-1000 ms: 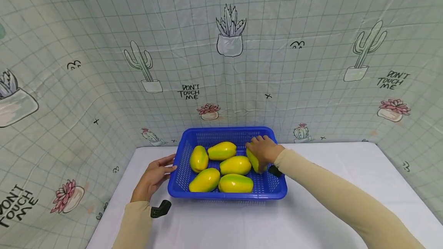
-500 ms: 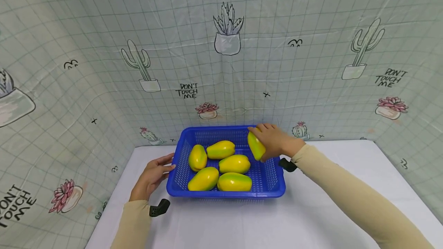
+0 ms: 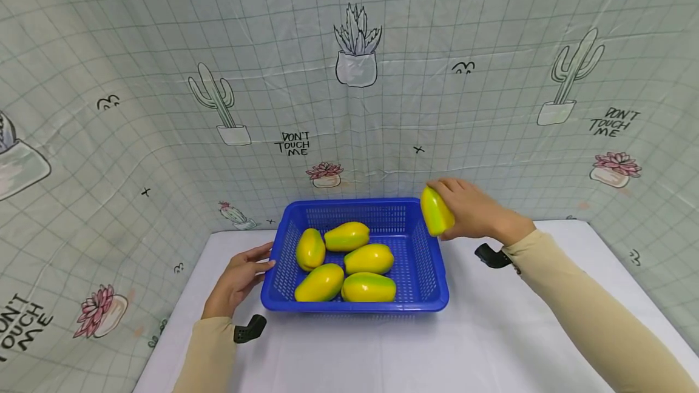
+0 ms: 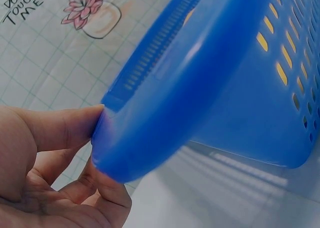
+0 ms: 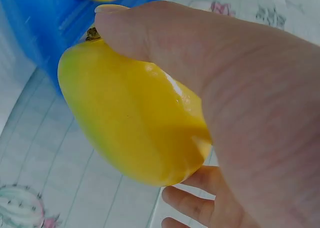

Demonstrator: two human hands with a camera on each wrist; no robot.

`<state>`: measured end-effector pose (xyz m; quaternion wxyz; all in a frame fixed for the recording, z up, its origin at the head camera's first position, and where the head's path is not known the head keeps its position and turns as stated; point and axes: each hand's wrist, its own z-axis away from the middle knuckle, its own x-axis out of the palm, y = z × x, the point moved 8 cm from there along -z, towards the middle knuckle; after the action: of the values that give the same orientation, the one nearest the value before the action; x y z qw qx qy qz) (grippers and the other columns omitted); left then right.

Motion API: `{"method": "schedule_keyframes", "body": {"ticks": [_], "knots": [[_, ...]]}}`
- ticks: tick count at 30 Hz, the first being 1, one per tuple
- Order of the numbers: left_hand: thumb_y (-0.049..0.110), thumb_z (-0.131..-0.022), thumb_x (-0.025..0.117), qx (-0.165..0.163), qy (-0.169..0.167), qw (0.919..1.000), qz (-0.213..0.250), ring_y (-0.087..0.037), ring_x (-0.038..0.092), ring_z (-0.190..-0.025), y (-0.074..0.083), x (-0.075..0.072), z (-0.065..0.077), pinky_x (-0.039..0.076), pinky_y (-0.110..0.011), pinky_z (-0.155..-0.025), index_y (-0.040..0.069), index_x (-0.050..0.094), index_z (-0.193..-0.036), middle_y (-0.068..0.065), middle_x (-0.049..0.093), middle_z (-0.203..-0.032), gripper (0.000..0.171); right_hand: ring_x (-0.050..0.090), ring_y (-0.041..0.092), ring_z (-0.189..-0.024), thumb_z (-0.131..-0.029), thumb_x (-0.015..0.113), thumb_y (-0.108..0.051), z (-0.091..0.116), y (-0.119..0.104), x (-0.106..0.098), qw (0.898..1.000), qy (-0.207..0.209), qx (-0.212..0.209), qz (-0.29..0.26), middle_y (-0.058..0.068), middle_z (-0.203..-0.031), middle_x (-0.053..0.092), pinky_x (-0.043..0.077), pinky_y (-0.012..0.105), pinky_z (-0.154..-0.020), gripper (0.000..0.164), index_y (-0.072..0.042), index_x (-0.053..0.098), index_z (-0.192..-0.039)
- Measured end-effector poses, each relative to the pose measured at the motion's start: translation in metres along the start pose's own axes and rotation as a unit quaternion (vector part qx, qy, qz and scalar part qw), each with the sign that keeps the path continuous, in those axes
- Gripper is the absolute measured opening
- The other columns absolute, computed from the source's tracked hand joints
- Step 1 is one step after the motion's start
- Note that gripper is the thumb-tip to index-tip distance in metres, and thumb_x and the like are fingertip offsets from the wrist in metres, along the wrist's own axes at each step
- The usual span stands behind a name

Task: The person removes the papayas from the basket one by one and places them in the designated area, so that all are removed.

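Observation:
My right hand (image 3: 474, 210) grips a yellow-green papaya (image 3: 436, 211) above the right rim of a blue plastic basket (image 3: 355, 307). In the right wrist view, my thumb lies over the stem end of this papaya (image 5: 130, 112) and the fingers reach round its other side. At the basket's left end my left hand (image 3: 236, 276) pinches the rim. Up close in the left wrist view, the thumb is on top of the basket rim (image 4: 165, 123) and the fingers are bent beneath it. Several more papayas (image 3: 369, 258) lie inside, toward the left and middle.
The basket stands on a white-covered table (image 3: 349, 350). Behind and at both sides hangs a grid-patterned cloth (image 3: 262, 29) printed with cacti and lettering. Each wrist carries a small black camera, such as the left wrist camera (image 3: 250, 329).
My right hand has lifted the papaya from the basket's right part and carried it up and right, over the rim. The left hand keeps its hold on the basket.

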<state>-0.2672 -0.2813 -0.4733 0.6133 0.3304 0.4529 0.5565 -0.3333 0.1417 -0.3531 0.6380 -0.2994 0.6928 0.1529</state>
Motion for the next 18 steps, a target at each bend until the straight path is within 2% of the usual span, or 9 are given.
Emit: {"method": "schedule_keyframes", "body": {"ticks": [5, 10, 15, 18], "knots": [[0.0, -0.104, 0.061, -0.003, 0.001, 1.0, 0.004, -0.026, 0.058, -0.119, 0.0, 0.0, 0.001, 0.044, -0.047, -0.116, 0.001, 0.043, -0.16, -0.027, 0.041, -0.161, 0.059, 0.052, 0.051, -0.125, -0.072, 0.098, -0.023, 0.015, 0.023, -0.002, 1.0, 0.005, 0.017, -0.011, 0.031, -0.141, 0.052, 0.044, 0.07, -0.105, 0.103, 0.008, 0.04, -0.151], [0.0, -0.105, 0.06, -0.005, 0.002, 1.0, 0.006, -0.027, 0.057, -0.12, 0.0, -0.001, 0.001, 0.044, -0.046, -0.116, 0.001, 0.041, -0.161, -0.027, 0.04, -0.162, 0.059, 0.053, 0.052, -0.122, -0.071, 0.098, -0.023, 0.029, 0.042, 0.004, 1.0, 0.006, 0.027, -0.007, 0.033, -0.139, 0.052, 0.044, 0.07, -0.104, 0.102, 0.009, 0.041, -0.149], [0.0, -0.105, 0.059, -0.006, 0.002, 1.0, 0.007, -0.025, 0.058, -0.118, 0.0, 0.0, 0.002, 0.042, -0.049, -0.118, 0.001, 0.042, -0.161, -0.027, 0.041, -0.162, 0.058, 0.053, 0.054, -0.121, -0.069, 0.099, -0.024, 0.041, 0.06, 0.021, 0.999, 0.0, 0.036, -0.004, 0.034, -0.138, 0.053, 0.045, 0.072, -0.101, 0.101, 0.009, 0.043, -0.147], [0.0, -0.105, 0.06, -0.001, 0.0, 1.0, 0.004, -0.023, 0.059, -0.116, 0.0, 0.001, 0.002, 0.044, -0.047, -0.116, 0.0, 0.042, -0.16, -0.028, 0.041, -0.162, 0.059, 0.053, 0.057, -0.122, -0.069, 0.1, -0.024, 0.047, 0.069, 0.032, 0.999, -0.008, 0.043, -0.011, 0.035, -0.138, 0.053, 0.046, 0.073, -0.099, 0.102, 0.007, 0.043, -0.147]]}}
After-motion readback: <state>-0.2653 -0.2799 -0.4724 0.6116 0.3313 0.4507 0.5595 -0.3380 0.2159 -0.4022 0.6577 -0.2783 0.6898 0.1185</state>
